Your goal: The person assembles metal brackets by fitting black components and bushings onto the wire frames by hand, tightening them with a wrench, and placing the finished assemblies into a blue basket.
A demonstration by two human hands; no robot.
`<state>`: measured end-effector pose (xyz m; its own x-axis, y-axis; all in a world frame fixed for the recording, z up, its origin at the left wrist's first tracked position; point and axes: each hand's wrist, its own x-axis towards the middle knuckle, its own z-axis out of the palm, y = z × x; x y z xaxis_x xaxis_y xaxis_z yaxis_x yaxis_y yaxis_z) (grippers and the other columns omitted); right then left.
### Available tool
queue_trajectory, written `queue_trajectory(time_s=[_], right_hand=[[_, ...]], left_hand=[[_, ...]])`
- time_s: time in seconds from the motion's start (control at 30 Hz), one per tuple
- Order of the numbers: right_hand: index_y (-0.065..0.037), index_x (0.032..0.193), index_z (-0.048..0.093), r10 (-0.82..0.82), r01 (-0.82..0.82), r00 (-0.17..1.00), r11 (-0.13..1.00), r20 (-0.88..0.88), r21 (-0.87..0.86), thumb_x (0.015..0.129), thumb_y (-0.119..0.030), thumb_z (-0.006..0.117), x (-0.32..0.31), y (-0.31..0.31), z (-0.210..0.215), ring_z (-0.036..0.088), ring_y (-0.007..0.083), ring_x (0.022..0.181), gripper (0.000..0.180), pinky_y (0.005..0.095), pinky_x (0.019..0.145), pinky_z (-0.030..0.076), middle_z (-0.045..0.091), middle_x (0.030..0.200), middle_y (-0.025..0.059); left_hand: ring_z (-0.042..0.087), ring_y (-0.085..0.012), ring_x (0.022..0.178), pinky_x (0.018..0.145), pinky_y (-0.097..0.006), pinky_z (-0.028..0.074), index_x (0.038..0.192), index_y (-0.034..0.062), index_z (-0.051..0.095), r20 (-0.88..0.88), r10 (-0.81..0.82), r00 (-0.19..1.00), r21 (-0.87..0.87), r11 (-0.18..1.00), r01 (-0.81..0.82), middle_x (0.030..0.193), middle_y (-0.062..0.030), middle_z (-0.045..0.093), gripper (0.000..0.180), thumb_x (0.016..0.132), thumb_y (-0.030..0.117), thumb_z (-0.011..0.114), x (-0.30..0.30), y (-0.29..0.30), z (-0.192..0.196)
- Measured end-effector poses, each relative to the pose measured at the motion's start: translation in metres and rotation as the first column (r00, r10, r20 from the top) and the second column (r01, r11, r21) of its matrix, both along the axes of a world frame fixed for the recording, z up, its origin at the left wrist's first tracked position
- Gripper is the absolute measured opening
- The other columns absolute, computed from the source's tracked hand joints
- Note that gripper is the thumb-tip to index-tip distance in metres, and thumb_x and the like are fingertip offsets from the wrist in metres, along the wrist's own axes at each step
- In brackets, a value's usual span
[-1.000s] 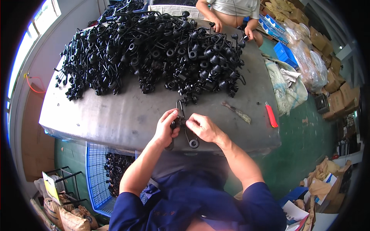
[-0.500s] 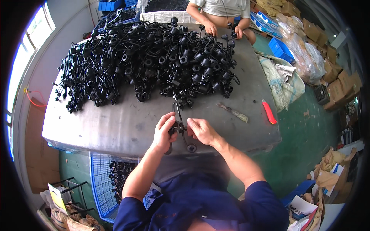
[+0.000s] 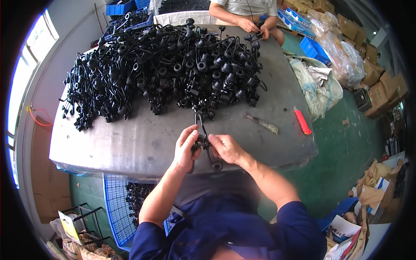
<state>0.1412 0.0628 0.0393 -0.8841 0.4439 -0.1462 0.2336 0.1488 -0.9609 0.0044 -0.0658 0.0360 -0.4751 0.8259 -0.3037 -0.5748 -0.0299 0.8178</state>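
Both hands (image 3: 207, 147) | black part (image 3: 203, 141) (middle hidden by fingers)

Middle of black part (image 3: 203, 141) hidden behind fingers of left hand (image 3: 185, 149) and right hand (image 3: 225, 148); only a thin loop above the fingertips and a ring end below them show. How the pieces join between the fingers: cannot tell. Grip of each hand on it partly covered by the knuckles. Across the table (image 3: 143, 143), a co-worker is cut off at the top edge; that person's fingers (image 3: 249, 26) hold something too small to tell.
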Motion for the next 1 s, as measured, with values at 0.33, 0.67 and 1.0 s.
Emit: queue_trajectory(time_s=[0.33, 0.67, 1.0], right_hand=[[-0.004, 0.079, 0.054, -0.039, 0.043, 0.997, 0.997, -0.059, 0.061, 0.105, -0.034, 0.043, 0.007, 0.001, -0.001, 0.047, 0.0131, 0.062, 0.042, 0.0314, 0.06, 0.042, 0.052, 0.064, 0.0026], [-0.003, 0.08, 0.055, -0.063, 0.064, 0.998, 0.997, 0.022, -0.051, 0.105, -0.037, 0.044, 0.012, 0.003, -0.001, 0.048, 0.0115, 0.061, 0.043, 0.0321, 0.057, 0.043, 0.054, 0.065, 0.0013], [0.0, 0.113, 0.063, -0.471, 0.178, 0.882, 0.322, -0.005, 0.93, 0.08, -0.007, 0.069, 0.129, 0.098, -0.017, 0.062, 0.0356, 0.1, 0.034, 0.0432, 0.089, 0.049, 0.067, 0.107, 0.0178]], left_hand=[[0.037, -0.0046, 0.049, 0.043, -0.02, 0.026, 0.13, 0.009, 0.052, -0.038, 0.003, 0.999, -0.003, 1.0, -0.003, 0.078, 0.0027, 0.05, 0.041, 0.098, 0.032, 0.06, 0.004, 0.004, 0.001], [0.04, -0.005, 0.052, 0.044, -0.02, 0.03, 0.132, 0.0048, 0.049, -0.044, 0.031, 0.999, 0.033, 0.999, -0.03, 0.081, 0.002, 0.049, 0.042, 0.098, 0.026, 0.06, 0.017, 0.012, -0.005], [0.05, -0.0139, 0.055, 0.046, -0.027, 0.038, 0.144, 0.0039, 0.032, 0.0, 0.334, 0.943, -0.011, 0.943, -0.334, 0.095, -0.0088, 0.06, 0.066, 0.092, 0.025, 0.066, -0.032, -0.007, -0.018]])
